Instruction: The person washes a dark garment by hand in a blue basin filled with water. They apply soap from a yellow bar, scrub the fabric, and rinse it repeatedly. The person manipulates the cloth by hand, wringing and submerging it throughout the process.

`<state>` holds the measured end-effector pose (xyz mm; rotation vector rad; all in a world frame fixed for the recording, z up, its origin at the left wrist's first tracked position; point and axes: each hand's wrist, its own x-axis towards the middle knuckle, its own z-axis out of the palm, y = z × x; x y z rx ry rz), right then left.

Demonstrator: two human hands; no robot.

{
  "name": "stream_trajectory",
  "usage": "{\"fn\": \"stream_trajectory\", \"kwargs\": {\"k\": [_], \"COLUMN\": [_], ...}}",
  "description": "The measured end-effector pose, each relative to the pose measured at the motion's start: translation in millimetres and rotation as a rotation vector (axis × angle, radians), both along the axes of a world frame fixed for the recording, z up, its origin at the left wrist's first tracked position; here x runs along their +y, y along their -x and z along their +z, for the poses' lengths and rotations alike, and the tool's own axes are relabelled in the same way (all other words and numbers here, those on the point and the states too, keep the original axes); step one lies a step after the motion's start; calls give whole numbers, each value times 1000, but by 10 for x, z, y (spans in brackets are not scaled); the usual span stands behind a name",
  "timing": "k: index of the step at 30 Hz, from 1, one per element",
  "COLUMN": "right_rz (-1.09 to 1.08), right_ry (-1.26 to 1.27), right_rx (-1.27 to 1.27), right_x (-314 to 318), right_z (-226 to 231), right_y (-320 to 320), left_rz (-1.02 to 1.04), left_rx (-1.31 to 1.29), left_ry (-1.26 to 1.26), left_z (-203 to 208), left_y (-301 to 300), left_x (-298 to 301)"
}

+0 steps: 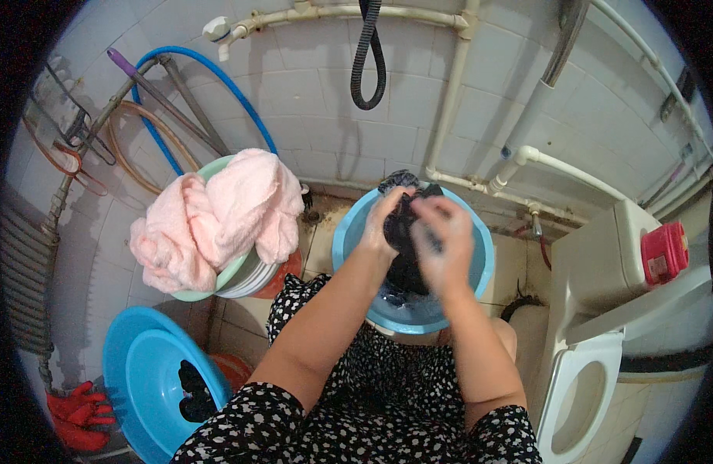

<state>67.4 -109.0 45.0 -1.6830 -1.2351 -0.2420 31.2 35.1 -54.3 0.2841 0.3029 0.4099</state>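
Note:
A wet black cloth [405, 251] hangs bunched up over a light blue basin [480, 267], its lower end down at the sudsy water. My left hand [383, 222] grips the cloth's upper part from the left, fingers and thumb closed around it. On the other side, my right hand [447, 243] is against the cloth, smeared by motion, so its grip is unclear. Some dark fabric bulges above my left fingertips. Both my forearms reach forward over a black-and-white patterned dress [356, 394].
Pink towelling [217, 213] overflows a pale green basin at the left. Nearer stands a larger blue basin [124, 363] with a black item [194, 393] inside. Red gloves [79, 417] hang at lower left. A toilet [553, 371] is close on the right; pipes [449, 93] line the wall.

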Motion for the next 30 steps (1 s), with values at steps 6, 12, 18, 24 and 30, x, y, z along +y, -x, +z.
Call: {"fn": "stream_trajectory", "kwargs": {"k": [6, 12, 18, 24, 30], "right_rz": [-304, -109, 98, 474, -27], "right_ry": [188, 134, -46, -31, 25], "right_rx": [20, -71, 1066, 1550, 50], "right_x": [202, 100, 118, -79, -27], "right_z": [-211, -166, -480, -207, -153], "right_y": [-159, 73, -554, -386, -286], "left_rz": [310, 302, 231, 87, 7], "left_rx": [173, 213, 201, -83, 25], "left_ry": [-278, -412, -235, -54, 52], "left_z": [272, 287, 509, 681, 546], "left_y": [-17, 100, -9, 147, 106], "left_x": [-645, -549, -679, -256, -271]}}
